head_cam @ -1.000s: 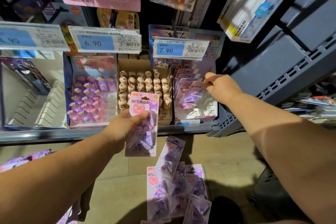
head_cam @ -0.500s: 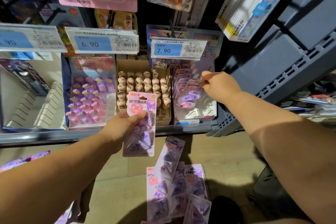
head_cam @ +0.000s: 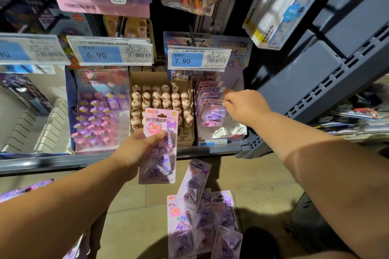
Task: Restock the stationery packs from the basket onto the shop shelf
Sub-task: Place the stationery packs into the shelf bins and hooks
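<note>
One head-worn camera looks forward and down, close over the shelf (head_cam: 105, 161) and the floor (head_cam: 259, 178) below.

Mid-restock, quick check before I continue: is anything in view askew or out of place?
Yes: the spare pink-and-purple carded clip packs lie in a loose heap below the grey shelf edge, overlapping at crossed angles, with one tilted across the top of the others.

Dim light is cast from above; deep shadow is left above the fingers (head_cam: 228, 96) of the right hand (head_cam: 245, 105). Glare is caught on the pack (head_cam: 213, 112) they pinch. Shelf rails (head_cam: 320, 92) right of the fingers are bowed; price tags (head_cam: 109, 53) to their left are blurred.
</note>
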